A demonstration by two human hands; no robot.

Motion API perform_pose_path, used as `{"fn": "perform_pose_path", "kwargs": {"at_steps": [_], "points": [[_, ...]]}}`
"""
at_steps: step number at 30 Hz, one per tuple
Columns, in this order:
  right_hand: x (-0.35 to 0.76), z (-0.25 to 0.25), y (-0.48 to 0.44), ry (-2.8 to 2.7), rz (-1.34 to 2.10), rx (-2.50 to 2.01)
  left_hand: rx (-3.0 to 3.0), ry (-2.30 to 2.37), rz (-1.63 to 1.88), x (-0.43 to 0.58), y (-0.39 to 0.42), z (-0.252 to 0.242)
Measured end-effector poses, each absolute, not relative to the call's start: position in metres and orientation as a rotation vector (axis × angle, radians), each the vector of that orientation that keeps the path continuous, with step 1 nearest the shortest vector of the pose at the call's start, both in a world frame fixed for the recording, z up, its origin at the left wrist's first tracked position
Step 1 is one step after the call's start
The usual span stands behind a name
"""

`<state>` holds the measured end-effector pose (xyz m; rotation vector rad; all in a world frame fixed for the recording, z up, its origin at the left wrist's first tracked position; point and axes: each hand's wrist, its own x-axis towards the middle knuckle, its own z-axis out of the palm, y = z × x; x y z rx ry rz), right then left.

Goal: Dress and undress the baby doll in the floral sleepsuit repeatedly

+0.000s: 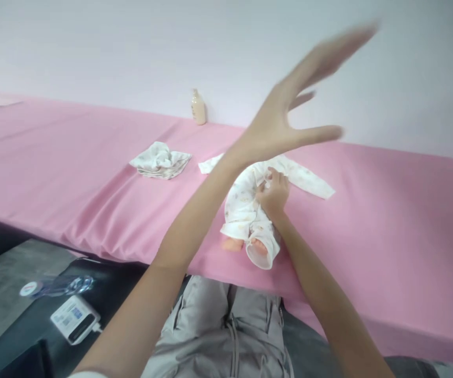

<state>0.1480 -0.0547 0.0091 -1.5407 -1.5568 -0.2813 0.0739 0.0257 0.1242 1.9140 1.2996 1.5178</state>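
My left hand point(275, 123) is raised high over the table, a little blurred, its fingers spread and nothing in them. Under that arm lies a baby doll dressed in a white printed romper point(240, 202), sleeves stretched out to both sides. The doll's foot point(232, 244) pokes out of one leg opening, and more of it shows inside the other, wide cuff. My right hand point(275, 195) is closed on the front of the romper, fingers curled into the cloth. The doll's head is hidden behind my left hand and forearm.
A folded white printed cloth point(161, 161) lies to the left on the pink sheet point(104, 210). Against the wall stands a cream pump bottle point(198, 107). Below the table's edge, a clear plastic bottle point(59, 286) and a white device point(75, 319) rest on a black seat.
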Motion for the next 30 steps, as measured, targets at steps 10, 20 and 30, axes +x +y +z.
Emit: {"fn": "perform_pose_path", "kwargs": {"at_steps": [10, 20, 30], "points": [[0.150, 0.004, -0.047, -1.533, -0.202, -1.359, 1.949, 1.699, 1.097, 0.104, 0.059, 0.052], [0.173, 0.036, -0.036, -2.100, -0.240, -1.121, 2.124, 1.820, 1.063, 0.105, 0.054, 0.053], [0.148, 0.051, 0.080, -1.038, 0.166, -1.545, 1.922, 1.655, 1.016, 0.082, 0.077, 0.047]]}}
